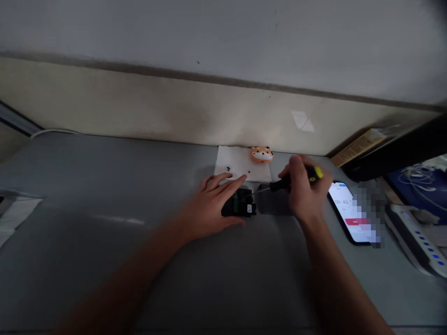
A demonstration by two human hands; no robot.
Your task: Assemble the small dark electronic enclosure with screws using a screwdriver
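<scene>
A small black device [249, 209] with a green circuit board and a white label lies on the desk. My left hand [213, 204] grips it from the left, with the thumb along its near side and the fingers along its far side. In my right hand [305, 190] is a screwdriver [277, 184] with a black and yellow handle, slanting down to the left. Its thin shaft reaches over the device, though the exact contact of its tip is too dark to tell. Just right of the device sits a dark box-like piece [274, 204], partly behind my right hand.
Behind the device lies a white paper [237, 160] with several tiny dark screws [228, 168] and an orange animal-faced case [261, 155]. A lit phone [349, 209] and a white power strip [415, 237] are at the right. The wall borders the grey desk [87, 186].
</scene>
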